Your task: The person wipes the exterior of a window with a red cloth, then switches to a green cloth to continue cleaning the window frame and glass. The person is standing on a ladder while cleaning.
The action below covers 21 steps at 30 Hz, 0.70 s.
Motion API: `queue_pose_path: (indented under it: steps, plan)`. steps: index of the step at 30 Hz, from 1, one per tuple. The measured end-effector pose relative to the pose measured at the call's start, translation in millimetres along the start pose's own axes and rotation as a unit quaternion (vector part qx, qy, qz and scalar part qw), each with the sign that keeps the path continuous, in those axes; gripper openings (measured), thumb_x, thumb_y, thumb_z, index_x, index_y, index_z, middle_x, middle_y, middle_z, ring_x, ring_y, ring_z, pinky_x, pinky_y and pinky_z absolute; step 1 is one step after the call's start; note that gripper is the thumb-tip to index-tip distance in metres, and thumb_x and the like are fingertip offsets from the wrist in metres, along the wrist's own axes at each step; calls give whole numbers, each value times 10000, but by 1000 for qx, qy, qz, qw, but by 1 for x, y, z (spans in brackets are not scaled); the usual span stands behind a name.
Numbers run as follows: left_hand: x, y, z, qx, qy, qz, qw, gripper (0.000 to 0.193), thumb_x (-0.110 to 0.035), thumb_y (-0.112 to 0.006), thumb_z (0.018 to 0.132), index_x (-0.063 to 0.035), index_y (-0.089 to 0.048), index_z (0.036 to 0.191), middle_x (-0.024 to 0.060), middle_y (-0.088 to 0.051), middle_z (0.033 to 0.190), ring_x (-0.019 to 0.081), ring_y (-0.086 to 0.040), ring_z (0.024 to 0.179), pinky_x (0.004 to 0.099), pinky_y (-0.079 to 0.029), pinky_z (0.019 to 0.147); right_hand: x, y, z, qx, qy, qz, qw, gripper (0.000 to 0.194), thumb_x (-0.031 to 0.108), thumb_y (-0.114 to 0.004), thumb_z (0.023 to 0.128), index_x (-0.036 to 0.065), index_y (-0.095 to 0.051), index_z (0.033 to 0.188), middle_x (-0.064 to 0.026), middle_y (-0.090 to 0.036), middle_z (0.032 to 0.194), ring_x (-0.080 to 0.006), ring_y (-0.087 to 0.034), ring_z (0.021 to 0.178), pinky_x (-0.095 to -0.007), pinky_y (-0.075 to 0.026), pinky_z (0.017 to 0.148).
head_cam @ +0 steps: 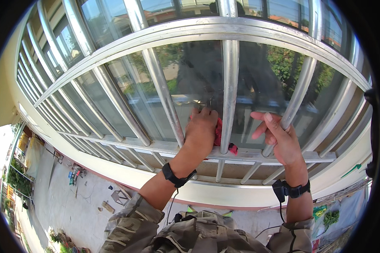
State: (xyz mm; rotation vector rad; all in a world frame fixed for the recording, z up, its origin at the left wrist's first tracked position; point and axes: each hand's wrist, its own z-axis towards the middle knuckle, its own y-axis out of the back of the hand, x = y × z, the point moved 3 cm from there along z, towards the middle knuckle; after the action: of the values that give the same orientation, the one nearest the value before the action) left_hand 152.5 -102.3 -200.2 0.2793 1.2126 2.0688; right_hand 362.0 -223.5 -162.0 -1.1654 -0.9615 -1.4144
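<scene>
My left hand [200, 129] reaches between two metal bars of a window grille and presses a red cloth [218, 131] against the lower window glass [202, 76]. Most of the cloth is hidden under my palm and fingers. A dark-and-red end of it [233, 148] shows past the upright bar [230, 95], just above the bottom rail [250, 154]. My right hand [280, 134] rests against a slanted-looking bar [299, 91] to the right, its fingers spread and pointing left, with nothing held. Black straps with cables circle both wrists.
A horizontal rail [190, 29] crosses the grille above my hands. Below the rail lies a pale wall ledge [240, 196]. Far beneath is a concrete yard [72, 202] with a small stool [118, 197], a wood block [108, 207] and potted plants [65, 242].
</scene>
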Motion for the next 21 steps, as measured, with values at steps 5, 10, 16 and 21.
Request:
queue_pose_path:
  steps: [5, 10, 16, 21]
  plan:
    - [-2, 16, 5, -53, 42, 16, 998, 270, 36, -656, 822, 12, -612, 1088, 215, -565, 1148, 394, -584, 1119, 419, -527, 953, 0, -1, 2, 20, 13, 12, 1000, 466, 444, -653, 1059, 26, -763, 1232, -55, -731, 752, -41, -452, 620, -218, -335, 586]
    - [-24, 81, 31, -321, 0, -8, 947, 304, 51, -653, 805, 11, -584, 1098, 229, -523, 1128, 407, -562, 1077, 451, -494, 941, -4, 4, 2, 24, 6, -8, 1000, 458, 430, -654, 1059, 12, -759, 1214, -45, -706, 729, -39, -430, 609, -220, -326, 585]
    - [-22, 79, 42, -176, -25, 90, 980, 320, 72, -671, 779, 36, -571, 1080, 250, -528, 1120, 440, -563, 1042, 479, -527, 863, -6, 4, 4, 76, 66, -17, 995, 718, 618, -417, 1095, -6, -662, 1351, -62, -721, 895, -34, -372, 616, -212, -317, 591]
    - [-18, 61, 18, -152, -18, -236, 960, 321, 104, -713, 784, 36, -613, 1081, 214, -606, 1102, 410, -649, 1008, 412, -564, 844, -9, 10, 9, 75, 12, 211, 975, 1084, 912, -231, 946, 39, -559, 1499, -103, -665, 1346, -69, -406, 629, -223, -361, 618]
